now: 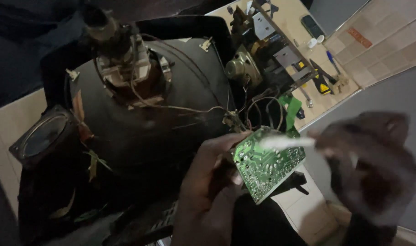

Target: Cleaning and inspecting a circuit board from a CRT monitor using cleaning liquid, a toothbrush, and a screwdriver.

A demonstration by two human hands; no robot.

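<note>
The left hand (212,191) is closed around the edge of a small green circuit board (268,164), thumb and fingers pinching its near side so that the solder face tilts up toward the camera. The board sits in the lower middle of the view, just in front of the big dark picture tube (148,123) of an opened television set, and thin wires (262,107) run from its upper edge back into the set.

The right hand (372,159) comes in from the right, blurred by motion. It is curled shut on a slim white brush-like tool (285,142), whose pale tip lies across the top of the board and touches it. What kind of tool it is I cannot tell for certain through the blur.

On the neck of the tube sits a pale coil assembly (126,68) with more wires trailing off it. To the left, a round speaker (44,136) in a dark frame leans beside the tube. Behind the board, a second speaker (242,68) and a chassis (281,50) with metal parts stand upright. Beyond that, a light tabletop (303,23) carries a phone (312,25) and a blue pen (332,59).
</note>
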